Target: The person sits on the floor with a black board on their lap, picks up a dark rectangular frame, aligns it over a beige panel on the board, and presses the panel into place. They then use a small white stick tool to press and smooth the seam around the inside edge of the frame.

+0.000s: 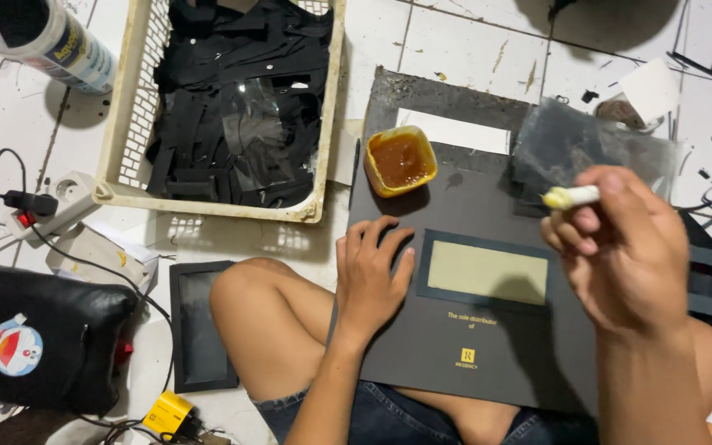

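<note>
A dark grey card sheet with a pale rectangular window rests across my lap. My left hand lies flat on the sheet's left part, fingers spread, just left of the window. My right hand hovers above the sheet's right side, closed around a small white applicator with a yellowish tip pointing left. A yellow tub of amber glue stands at the sheet's far left corner.
A cream plastic basket full of black card pieces sits on the tiled floor at left. A sealant tube, a power strip, a black bag and a black frame lie around. Crumpled clear plastic lies at right.
</note>
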